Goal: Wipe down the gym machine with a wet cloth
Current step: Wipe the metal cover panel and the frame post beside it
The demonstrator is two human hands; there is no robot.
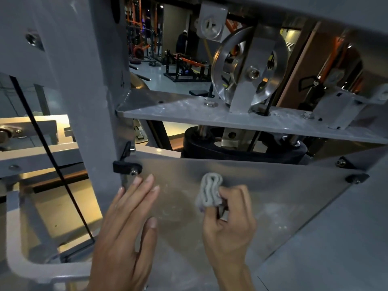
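The grey gym machine fills the head view, with a flat metal cover panel (273, 185) low in the middle. My right hand (228, 223) is closed around a folded grey cloth (210, 191), whose bunched end presses against the panel. My left hand (128, 225) lies flat on the panel's left side, fingers straight and slightly apart, just below a black bolt clip (126, 165). Faint streaks show on the panel near the cloth.
Above the panel runs a grey shelf plate (189, 114) carrying a shiny pulley wheel (247, 70). A black weight block (241, 148) sits under it. A black cable (52, 158) slants down at left. Other gym equipment and a distant person (182, 42) stand behind.
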